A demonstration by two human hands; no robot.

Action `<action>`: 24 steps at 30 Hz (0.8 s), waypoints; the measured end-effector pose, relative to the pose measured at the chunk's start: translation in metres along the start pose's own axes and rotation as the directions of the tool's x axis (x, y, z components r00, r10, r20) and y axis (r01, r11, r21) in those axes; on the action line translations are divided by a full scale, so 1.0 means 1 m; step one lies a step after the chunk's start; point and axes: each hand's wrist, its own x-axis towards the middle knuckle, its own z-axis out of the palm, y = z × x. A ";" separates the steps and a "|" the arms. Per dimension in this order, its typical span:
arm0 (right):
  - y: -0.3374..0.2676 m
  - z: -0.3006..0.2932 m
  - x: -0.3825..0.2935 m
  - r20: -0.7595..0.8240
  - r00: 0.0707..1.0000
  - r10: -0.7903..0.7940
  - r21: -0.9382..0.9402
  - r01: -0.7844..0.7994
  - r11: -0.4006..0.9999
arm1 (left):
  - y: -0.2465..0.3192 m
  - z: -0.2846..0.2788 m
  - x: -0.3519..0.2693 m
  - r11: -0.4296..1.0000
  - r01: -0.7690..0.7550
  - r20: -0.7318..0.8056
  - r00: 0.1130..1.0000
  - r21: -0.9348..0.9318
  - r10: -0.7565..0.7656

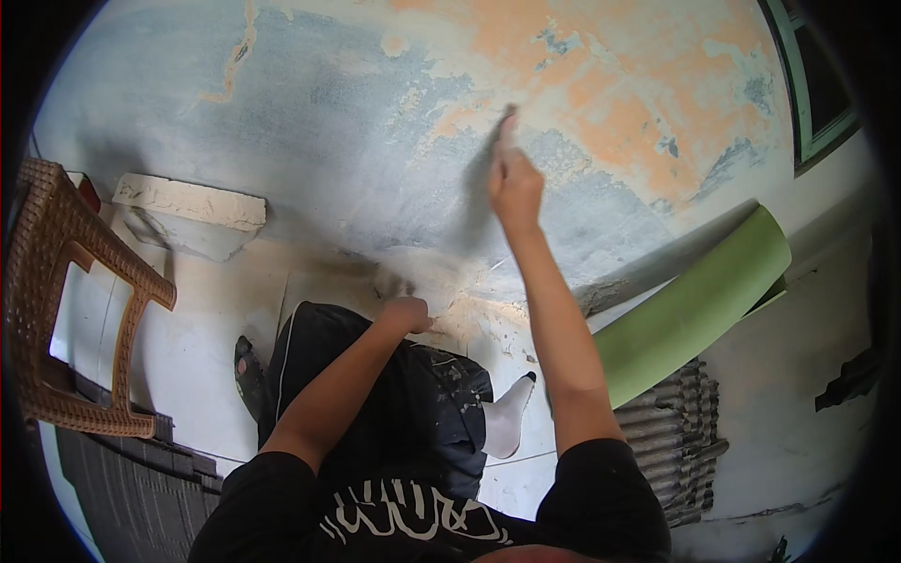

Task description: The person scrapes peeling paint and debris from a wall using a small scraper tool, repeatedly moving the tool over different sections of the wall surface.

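My right hand (517, 184) is raised in front of a wall (338, 134) of worn blue-grey and orange paint, one finger stretched upward. Something small and dark (510, 110) shows at that fingertip; blur hides whether it is a thin tool. Lower down, my left hand (408, 314) is curled near the wall's base, above my dark trousers (338, 394). Just beyond its knuckles is a blurred grey-brown shape (393, 281), and I cannot tell whether the hand holds it. Pale dust and crumbs (486, 310) lie where wall meets floor.
At left stand a brown woven-pattern plastic chair (141, 338) and a chipped pale slab (190, 211) by the wall. A green rolled sheet (697, 310) leans at right, with corrugated sheets (669, 436) beneath it. A green-framed window (802, 91) is at upper right.
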 end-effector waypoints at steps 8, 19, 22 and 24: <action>-0.026 0.001 -0.035 0.334 0.941 -0.045 -0.021 0.055 0.998 | -0.005 -0.003 -0.006 0.998 0.035 0.025 0.999 0.049 -0.036; 0.011 -0.049 0.034 0.019 0.997 0.069 -0.228 -0.063 0.972 | -0.003 -0.002 -0.002 0.999 0.034 0.023 0.999 0.026 -0.035; -0.006 -0.006 -0.012 0.037 0.992 0.121 -0.102 -0.116 0.988 | -0.003 -0.003 0.000 1.000 0.022 0.013 1.000 -0.002 -0.022; -0.010 0.005 -0.037 0.078 0.996 0.051 -0.063 -0.046 0.997 | 0.000 -0.003 -0.001 1.000 0.022 0.038 0.999 0.010 -0.023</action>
